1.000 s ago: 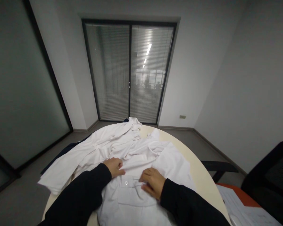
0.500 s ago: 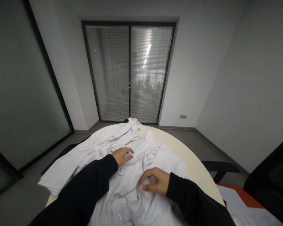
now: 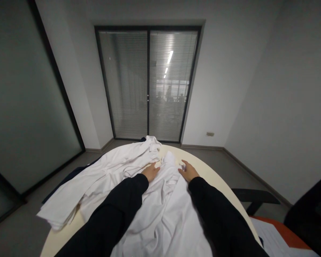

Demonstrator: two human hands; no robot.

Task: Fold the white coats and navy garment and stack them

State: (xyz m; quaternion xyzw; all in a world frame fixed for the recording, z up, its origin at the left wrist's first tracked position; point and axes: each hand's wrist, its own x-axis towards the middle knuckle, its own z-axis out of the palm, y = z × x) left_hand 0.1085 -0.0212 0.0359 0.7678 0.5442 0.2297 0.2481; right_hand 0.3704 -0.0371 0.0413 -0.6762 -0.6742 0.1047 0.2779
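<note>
A rumpled white garment (image 3: 163, 210) lies on the round cream table (image 3: 211, 175), stretching from the near edge toward the far side. My left hand (image 3: 151, 171) rests at its far left side, fingers apart. At the far right side of the same cloth is my right hand (image 3: 188, 170), its fingers spread and curved, thumb near the fabric. Neither hand visibly grips anything. A second white garment (image 3: 107, 167) is spread on the table's left, its lower end at the left edge, with dark cloth (image 3: 69, 176) showing beneath it.
A black chair armrest (image 3: 255, 195) stands to the right of the table. Papers (image 3: 273, 237) lie on an orange surface (image 3: 296, 239) at the lower right. Beyond the table are a blind-covered glass partition (image 3: 148, 85) and a wall.
Both hands have moved away from me toward the far end of the nearer white garment, the right hand farther. That garment's right part has shifted inward, uncovering more table on the right.
</note>
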